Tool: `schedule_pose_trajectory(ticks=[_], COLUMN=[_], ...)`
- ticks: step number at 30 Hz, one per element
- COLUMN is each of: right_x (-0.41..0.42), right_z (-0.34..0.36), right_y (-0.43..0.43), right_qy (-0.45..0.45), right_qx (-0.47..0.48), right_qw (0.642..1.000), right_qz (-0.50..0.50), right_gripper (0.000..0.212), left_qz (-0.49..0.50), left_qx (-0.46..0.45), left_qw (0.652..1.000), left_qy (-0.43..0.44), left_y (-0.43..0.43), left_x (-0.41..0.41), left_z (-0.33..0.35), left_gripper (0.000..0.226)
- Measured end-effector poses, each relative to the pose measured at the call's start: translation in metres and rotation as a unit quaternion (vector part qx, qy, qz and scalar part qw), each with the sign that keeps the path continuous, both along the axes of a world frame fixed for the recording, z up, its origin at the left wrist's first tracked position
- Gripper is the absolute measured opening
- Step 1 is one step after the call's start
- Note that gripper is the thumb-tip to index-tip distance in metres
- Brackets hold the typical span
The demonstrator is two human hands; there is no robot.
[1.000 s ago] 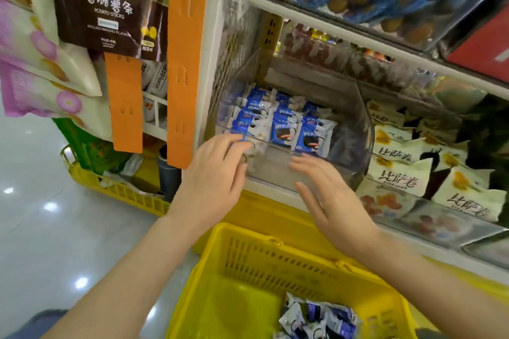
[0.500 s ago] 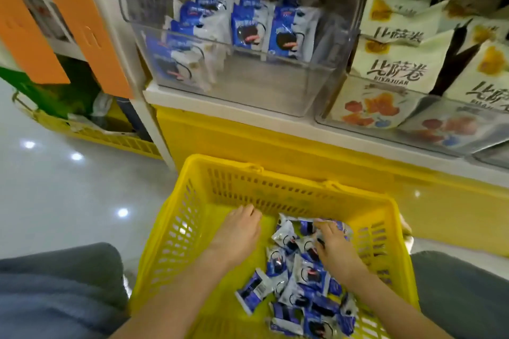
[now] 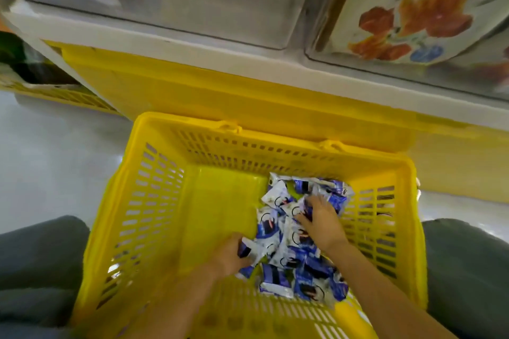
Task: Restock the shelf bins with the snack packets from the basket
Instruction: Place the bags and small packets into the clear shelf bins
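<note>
Packets lie heaped in the right half of the basket, from its far wall toward its near wall; the left half of the floor is bare. The left hand sits at the left edge of the heap, fingers curled around one packet. The right hand rests on top of the heap near the right wall, fingers spread and bent into the packets; whether it holds any cannot be told. The clear bin stands above on the shelf, just beyond the far wall of the basket.

Risk: the wrappers look slick and loosely piled. A shallow grasp with too many packets is likely to shed some on the lift, either back into the basket or onto the floor past its rim. A hard squeeze may crush the contents.

Change: half a second ago the left hand lay open on the bare basket floor, clear of the heap; it now grips a packet. The right hand remains on the heap. The view has tilted further down.
</note>
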State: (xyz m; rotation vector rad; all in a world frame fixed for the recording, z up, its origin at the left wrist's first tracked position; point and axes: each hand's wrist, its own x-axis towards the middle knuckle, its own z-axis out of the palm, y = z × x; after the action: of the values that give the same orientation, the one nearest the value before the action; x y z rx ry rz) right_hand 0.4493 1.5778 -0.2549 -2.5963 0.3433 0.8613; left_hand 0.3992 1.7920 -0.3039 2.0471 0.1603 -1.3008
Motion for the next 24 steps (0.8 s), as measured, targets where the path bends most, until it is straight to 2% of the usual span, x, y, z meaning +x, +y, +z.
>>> schedule_pose_trajectory(ticks=[2,5,7,10,13,17,21,24], right_x=[0.002,0.001,-0.001,-0.004,0.002,0.007,0.0,-0.003], right_z=[-0.001,0.001,0.008,0.022,0.043,0.074,0.099,0.119], right_y=[-0.003,-0.003,-0.001,0.004,0.019,0.048,0.064,0.065], right_qy=[-0.003,0.015,0.019,-0.035,-0.075,-0.024,-0.038,-0.071], right_qx=[-0.03,0.008,0.04,0.065,0.166,0.325,0.381,0.418], right_qw=[0.999,1.0,0.998,0.995,0.967,0.909,0.884,0.854], right_qz=[0.024,-0.014,-0.049,-0.071,-0.176,-0.261,-0.267,-0.301], right_gripper=[0.041,0.039,0.042,0.044,0.046,0.043,0.039,0.033], left_qz=[-0.005,0.03,0.072,0.177,0.293,0.373,0.44,0.462], left_qx=[0.013,-0.006,-0.025,-0.053,-0.093,-0.137,-0.252,-0.338], left_qw=[1.0,0.999,0.997,0.983,0.951,0.917,0.861,0.82], left_qy=[0.01,0.02,0.015,-0.014,0.018,0.034,0.043,0.029], left_y=[-0.004,-0.004,-0.001,0.005,0.004,-0.006,-0.011,-0.009], left_x=[-0.007,-0.008,-0.002,0.014,0.031,0.044,0.046,0.046], left_z=[-0.003,-0.003,0.002,0.02,0.047,0.081,0.118,0.143], left_gripper=[0.042,0.05,0.048,0.039,0.027,0.031,0.029,0.045])
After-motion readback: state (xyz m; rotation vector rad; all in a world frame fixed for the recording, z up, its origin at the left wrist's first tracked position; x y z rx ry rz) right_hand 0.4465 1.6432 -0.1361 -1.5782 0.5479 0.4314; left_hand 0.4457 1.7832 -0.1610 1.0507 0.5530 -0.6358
